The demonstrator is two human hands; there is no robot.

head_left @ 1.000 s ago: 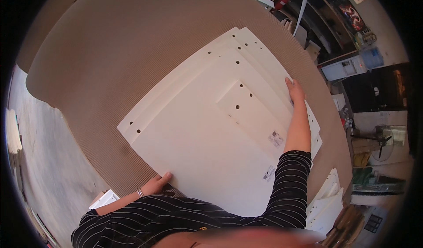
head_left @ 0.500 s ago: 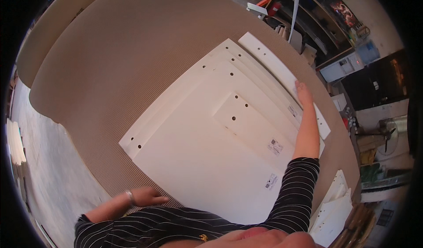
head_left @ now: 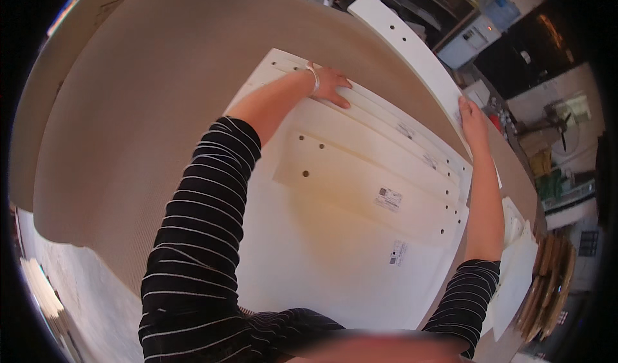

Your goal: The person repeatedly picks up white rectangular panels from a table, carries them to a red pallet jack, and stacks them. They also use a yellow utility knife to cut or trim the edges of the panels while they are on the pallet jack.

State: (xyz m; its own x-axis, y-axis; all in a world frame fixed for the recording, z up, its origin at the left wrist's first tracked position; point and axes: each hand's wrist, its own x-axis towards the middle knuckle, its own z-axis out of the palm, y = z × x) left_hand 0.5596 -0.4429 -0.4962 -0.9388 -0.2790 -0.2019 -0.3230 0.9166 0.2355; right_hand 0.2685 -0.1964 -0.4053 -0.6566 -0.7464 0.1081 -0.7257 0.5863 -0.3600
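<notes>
A stack of white flat furniture panels with drilled holes lies on a large brown cardboard sheet. My left hand rests flat on the far edge of the stack, fingers spread over narrow white boards; a bracelet circles the wrist. My right hand grips the edge of a long white panel that is lifted and tilted up off the stack's right side. A smaller panel with holes and a label lies on top.
Shelving and a grey box stand at the far right. Stacked brown and white pieces lie at the right edge. Grey floor shows at lower left, beyond the cardboard.
My left hand has swung from the near left corner to the far edge of the stack. My right hand has raised a long white panel off the right side.
</notes>
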